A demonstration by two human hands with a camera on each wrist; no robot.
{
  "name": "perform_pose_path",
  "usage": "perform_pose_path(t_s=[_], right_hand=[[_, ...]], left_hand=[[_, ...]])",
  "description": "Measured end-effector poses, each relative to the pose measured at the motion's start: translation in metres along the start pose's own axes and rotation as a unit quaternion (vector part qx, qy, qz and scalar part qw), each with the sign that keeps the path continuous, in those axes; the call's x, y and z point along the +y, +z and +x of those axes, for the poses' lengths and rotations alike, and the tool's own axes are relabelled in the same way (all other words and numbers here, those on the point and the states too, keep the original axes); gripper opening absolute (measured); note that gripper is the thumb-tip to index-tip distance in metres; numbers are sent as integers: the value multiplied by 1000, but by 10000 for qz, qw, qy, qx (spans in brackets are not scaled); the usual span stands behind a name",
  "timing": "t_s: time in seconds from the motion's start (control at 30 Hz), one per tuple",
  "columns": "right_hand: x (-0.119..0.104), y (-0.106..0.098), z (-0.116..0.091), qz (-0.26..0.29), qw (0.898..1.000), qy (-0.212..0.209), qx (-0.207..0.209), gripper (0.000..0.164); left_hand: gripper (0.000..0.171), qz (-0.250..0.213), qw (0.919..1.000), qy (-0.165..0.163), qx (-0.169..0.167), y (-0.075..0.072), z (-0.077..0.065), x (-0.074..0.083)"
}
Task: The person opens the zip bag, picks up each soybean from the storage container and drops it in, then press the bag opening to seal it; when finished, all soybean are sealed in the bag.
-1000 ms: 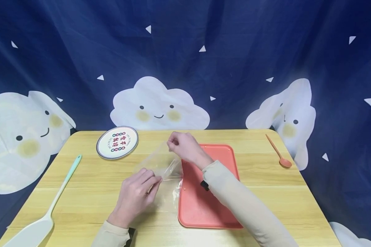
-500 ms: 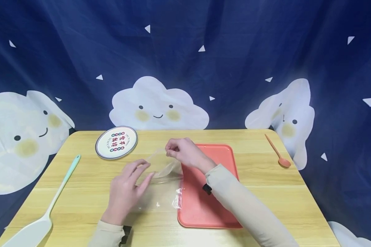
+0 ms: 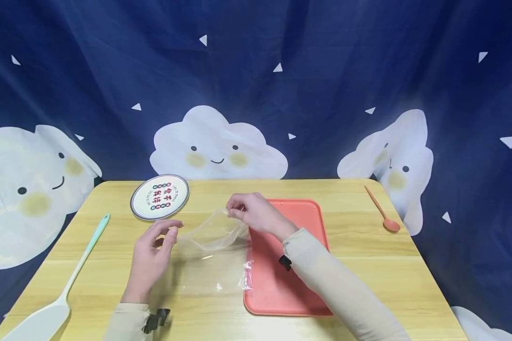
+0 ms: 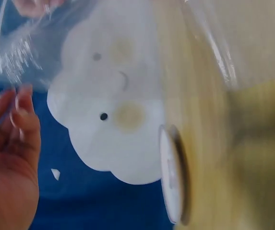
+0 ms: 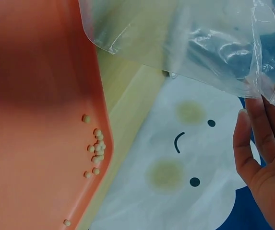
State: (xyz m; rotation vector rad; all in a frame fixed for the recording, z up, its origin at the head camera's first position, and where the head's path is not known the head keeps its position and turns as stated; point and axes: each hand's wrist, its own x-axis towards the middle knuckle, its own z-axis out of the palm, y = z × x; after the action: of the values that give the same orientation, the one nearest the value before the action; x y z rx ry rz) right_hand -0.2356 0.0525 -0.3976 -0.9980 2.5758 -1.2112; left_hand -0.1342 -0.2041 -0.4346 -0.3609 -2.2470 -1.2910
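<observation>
A clear plastic zip bag (image 3: 213, 272) is spread between the two hands over the table, its mouth gaping toward the far side. My right hand (image 3: 258, 213) pinches the mouth's right edge with thumb and curled fingers. At the left corner of the mouth, my left hand (image 3: 149, 258) has thumb and fingertips right at the film; the left wrist view shows them meeting its edge. The bag's right side overlaps a red tray (image 3: 290, 293). In the right wrist view, several small beige balls resembling soybeans (image 5: 98, 146) lie in the tray's corner.
A round white plate (image 3: 147, 201) with red lettering lies at the back left. A long white spatula (image 3: 47, 317) with a mint handle lies along the left side. An orange spoon (image 3: 390, 224) rests at the right. Behind the table hangs a blue cloud-print curtain (image 3: 315, 94).
My left hand has moved left from the middle of the bag to its left corner, and the mouth has widened. My right hand has come slightly nearer, still pinching the edge.
</observation>
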Motion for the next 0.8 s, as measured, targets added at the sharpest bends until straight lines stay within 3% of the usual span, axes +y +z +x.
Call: perform_pose_path(t_s=[0.2,0.27,0.33,0.5,0.67,0.8], right_hand=[[1,1,1,-55,9999,96,64,3],[1,2,2,-96,9998,138,92,3],[2,2,3,-114,9997,178,104,3],[2,3,3,-45,9998,193,22,4],[5,2,2,84,9998,188,-66,4],[7,1,1,140,9996,240,-82,6]], left_hand=[[20,-1200,9911,-371,-433,-8,-3,2],[23,-1370,9886,-403,-488,-9,-3,4],[23,-1249,9903,-364,-479,-8,-3,4],[18,-841,9958,-358,-98,-4,-4,-7],[14,-1108,9922,-460,352,-3,-3,-13],[10,-1065,9901,-637,654,-4,-1,-15]])
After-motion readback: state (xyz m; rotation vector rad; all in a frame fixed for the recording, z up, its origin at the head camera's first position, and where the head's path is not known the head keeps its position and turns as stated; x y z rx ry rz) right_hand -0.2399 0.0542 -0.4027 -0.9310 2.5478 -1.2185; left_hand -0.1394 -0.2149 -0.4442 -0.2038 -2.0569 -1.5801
